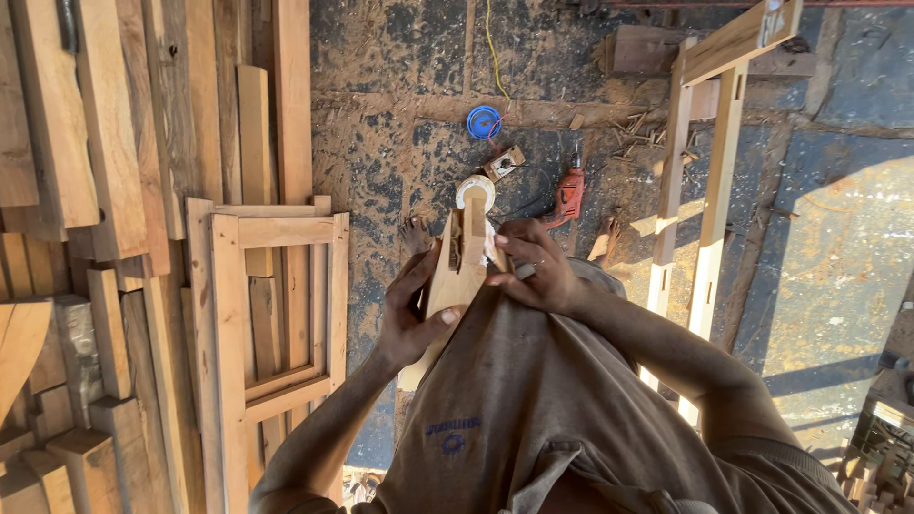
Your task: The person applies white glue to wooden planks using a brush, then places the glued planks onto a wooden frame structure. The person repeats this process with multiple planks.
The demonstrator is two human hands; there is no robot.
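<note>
Overhead, left hand (407, 319) cradles a wood block (455, 276) upright against the chest while right hand (535, 271) pinches its top edge, steadying it.

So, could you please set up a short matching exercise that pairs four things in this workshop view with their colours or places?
Things:
1. wooden piece
2. power drill
3. coil of cord
4. wooden frame

Colour or place:
A. red, lying on the floor
B. blue, lying on the floor
C. held between the left hand and right hand
D. pale, beside the stacked planks on the left

Pairs: 1-C, 2-A, 3-B, 4-D
</note>
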